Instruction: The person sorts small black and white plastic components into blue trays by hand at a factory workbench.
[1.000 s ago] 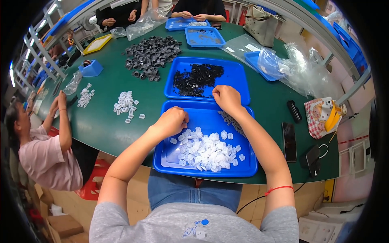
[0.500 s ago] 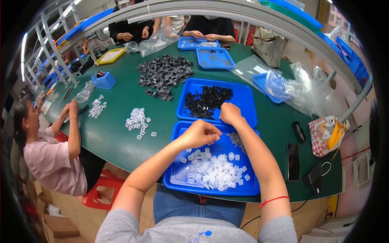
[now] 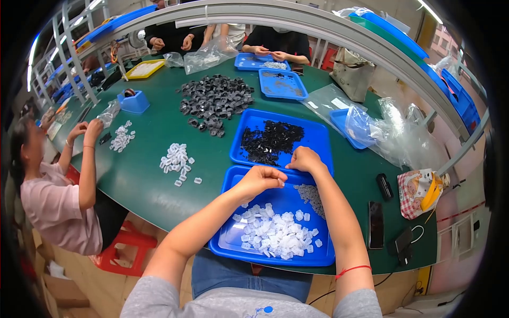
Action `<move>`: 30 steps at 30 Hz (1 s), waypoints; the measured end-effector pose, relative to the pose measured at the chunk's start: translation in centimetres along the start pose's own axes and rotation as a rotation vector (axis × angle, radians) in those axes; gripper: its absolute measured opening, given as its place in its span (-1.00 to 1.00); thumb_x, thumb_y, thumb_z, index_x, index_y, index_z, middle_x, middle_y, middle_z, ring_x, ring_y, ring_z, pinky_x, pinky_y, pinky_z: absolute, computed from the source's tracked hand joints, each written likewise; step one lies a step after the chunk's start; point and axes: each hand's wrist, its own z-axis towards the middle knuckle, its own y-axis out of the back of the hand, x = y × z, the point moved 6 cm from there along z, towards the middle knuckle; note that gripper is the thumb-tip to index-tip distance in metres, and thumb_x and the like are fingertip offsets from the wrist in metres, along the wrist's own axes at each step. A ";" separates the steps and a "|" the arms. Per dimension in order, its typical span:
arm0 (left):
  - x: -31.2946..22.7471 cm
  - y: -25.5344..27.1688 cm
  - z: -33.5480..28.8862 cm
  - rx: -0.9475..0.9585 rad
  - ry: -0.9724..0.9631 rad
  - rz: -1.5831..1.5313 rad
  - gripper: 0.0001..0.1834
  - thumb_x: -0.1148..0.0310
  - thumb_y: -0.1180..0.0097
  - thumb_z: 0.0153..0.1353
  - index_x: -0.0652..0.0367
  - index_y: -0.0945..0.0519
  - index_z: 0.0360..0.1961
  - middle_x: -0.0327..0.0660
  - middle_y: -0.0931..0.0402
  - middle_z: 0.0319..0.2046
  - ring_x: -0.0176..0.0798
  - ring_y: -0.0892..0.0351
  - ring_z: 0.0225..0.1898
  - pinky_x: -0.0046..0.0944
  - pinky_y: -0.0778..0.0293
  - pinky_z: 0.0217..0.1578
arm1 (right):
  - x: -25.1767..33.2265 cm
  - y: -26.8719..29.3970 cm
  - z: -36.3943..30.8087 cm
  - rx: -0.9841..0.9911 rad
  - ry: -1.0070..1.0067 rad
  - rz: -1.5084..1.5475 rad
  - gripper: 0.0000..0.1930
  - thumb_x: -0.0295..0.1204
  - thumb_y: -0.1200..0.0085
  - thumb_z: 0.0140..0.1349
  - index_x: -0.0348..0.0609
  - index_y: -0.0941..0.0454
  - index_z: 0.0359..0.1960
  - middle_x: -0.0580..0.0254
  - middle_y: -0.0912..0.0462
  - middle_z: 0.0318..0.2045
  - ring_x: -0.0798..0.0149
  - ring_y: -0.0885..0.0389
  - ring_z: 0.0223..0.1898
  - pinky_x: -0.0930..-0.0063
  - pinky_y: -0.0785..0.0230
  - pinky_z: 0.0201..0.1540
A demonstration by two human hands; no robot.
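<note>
White plastic pieces (image 3: 278, 236) lie in a loose heap in the near blue tray (image 3: 225, 238), which sits at the front edge of the green worktop (image 3: 140, 175). Small grey parts (image 3: 310, 199) occupy the right rear corner of the same tray, partly behind the right forearm. The left hand (image 3: 259, 179) is above the rear portion of this tray, beyond the white heap; its thumb and fingers are bent toward each other. A small pale spot shows at the fingertips, but whether a piece is clamped there cannot be told. The right hand (image 3: 306, 159) is at the adjoining rims of the two trays, fingers curled inward with the tips close together; whether they grip a part cannot be told. The far blue tray (image 3: 317, 139) is directly behind the near tray and contains small black parts (image 3: 273, 140), spread mainly over its left and middle area. To the left of the trays, a small white pile (image 3: 176, 160) rests directly on the worktop. A larger pile of dark grey parts (image 3: 217, 98) lies behind it. A dark phone (image 3: 376, 225) lies to the right of the near tray.
</note>
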 end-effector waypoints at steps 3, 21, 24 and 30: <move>0.0 0.0 0.1 -0.021 0.000 -0.049 -0.78 0.57 -0.11 -0.04 0.31 -0.53 -0.29 -0.17 -0.54 -0.33 -0.38 -0.53 -0.26 -0.42 -0.40 -0.14 | -1.1 -1.1 1.1 0.090 0.011 0.040 -0.73 -0.27 -0.34 -0.31 -0.17 -0.60 -0.60 0.07 -0.61 -0.54 0.11 -0.60 -0.41 0.31 -0.44 -0.31; 0.0 -0.2 -0.2 -0.023 0.035 -0.041 -0.74 0.61 -0.08 -0.06 0.32 -0.54 -0.25 -0.12 -0.55 -0.36 -0.35 -0.55 -0.29 -0.41 -0.43 -0.16 | 4.2 -2.3 2.9 -0.129 0.191 0.164 -0.84 -0.34 -0.23 -0.15 -0.15 -0.59 -0.58 0.09 -0.60 -0.54 0.12 -0.58 -0.42 0.30 -0.40 -0.34; 0.1 -0.1 -0.3 -0.028 0.055 -0.044 -0.74 0.60 -0.06 -0.06 0.31 -0.54 -0.25 -0.13 -0.55 -0.38 -0.36 -0.55 -0.32 -0.42 -0.44 -0.20 | 3.8 -2.3 2.6 -0.159 0.190 0.220 -0.86 -0.37 -0.21 -0.15 -0.16 -0.60 -0.58 0.07 -0.59 -0.55 0.11 -0.58 -0.44 0.31 -0.40 -0.35; 0.3 0.1 -0.2 -0.037 0.047 -0.011 -0.75 0.59 -0.04 -0.06 0.30 -0.55 -0.27 -0.15 -0.54 -0.39 -0.39 -0.54 -0.36 -0.44 -0.45 -0.25 | 3.1 -2.0 2.1 -0.179 0.175 0.257 -0.85 -0.42 -0.20 -0.14 -0.18 -0.62 -0.48 0.01 -0.59 -0.51 0.11 -0.59 -0.42 0.34 -0.41 -0.33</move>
